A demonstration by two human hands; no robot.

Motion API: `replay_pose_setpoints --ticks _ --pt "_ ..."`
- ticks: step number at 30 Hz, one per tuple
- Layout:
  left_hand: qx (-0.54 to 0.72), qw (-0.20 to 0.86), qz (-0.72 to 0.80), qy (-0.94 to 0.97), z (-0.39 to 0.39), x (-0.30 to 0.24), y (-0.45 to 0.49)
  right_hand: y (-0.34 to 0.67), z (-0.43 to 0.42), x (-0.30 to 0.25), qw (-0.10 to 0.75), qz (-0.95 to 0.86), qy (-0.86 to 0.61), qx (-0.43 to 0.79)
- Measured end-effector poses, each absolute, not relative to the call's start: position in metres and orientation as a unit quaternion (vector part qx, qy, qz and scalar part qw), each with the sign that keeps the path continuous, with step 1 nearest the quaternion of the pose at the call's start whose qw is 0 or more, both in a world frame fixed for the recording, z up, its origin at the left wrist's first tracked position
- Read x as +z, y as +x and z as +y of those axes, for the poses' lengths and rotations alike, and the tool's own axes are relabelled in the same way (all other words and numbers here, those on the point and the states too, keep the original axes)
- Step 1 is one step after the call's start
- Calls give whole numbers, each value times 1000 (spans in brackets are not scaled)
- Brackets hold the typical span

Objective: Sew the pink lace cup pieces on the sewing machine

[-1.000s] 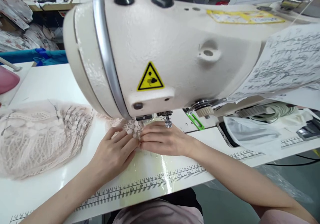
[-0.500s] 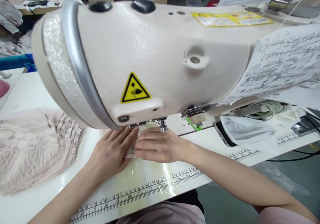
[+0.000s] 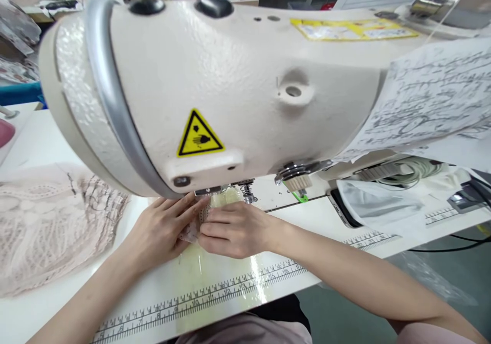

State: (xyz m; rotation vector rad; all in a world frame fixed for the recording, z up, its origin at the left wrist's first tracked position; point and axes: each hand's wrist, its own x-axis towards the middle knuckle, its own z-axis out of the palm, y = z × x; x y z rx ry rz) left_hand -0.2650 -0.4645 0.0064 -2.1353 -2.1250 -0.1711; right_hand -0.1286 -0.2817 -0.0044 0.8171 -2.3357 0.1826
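Observation:
Both hands are at a small piece of pale pink lace fabric [image 3: 190, 231] under the head of a white sewing machine [image 3: 245, 93]. My left hand [image 3: 159, 231] lies flat on the left of the lace, fingers stretched forward, their tips partly hidden by the machine head. Close beside it, my right hand [image 3: 232, 231] has its fingers curled onto the lace's right edge, gripping it; the thumb is hidden. The machine's head covers the needle and most of the sewing spot. A larger pale pink lace piece [image 3: 57, 226] lies to the left.
A printed ruler strip [image 3: 199, 303] runs along the table's front edge. To the right, a phone [image 3: 343, 208] lies partly under a white cloth [image 3: 378, 203], near a coiled cable [image 3: 414, 170]. Handwritten paper [image 3: 429, 93] hangs on the machine's right side.
My right hand has drawn slightly left and nearer to me, its fingers more curled on the lace. My left hand has shifted slightly left. The whole view has moved a little.

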Motion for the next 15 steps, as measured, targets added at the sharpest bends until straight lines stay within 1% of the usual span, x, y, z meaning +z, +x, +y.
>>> replay_pose_setpoints --ticks 3,5,11,15 --pt "-55 61 -705 -704 -465 6 -265 -129 -282 -5 351 -881 308 78" --pt "-53 64 -707 -702 -465 6 -265 -130 -282 -5 354 -880 306 78" --pt "-51 72 -708 -701 -463 6 -266 -130 -281 -7 338 -889 303 64" --pt "-51 80 -711 -697 -461 6 -265 -129 -280 -8 312 -901 296 56"
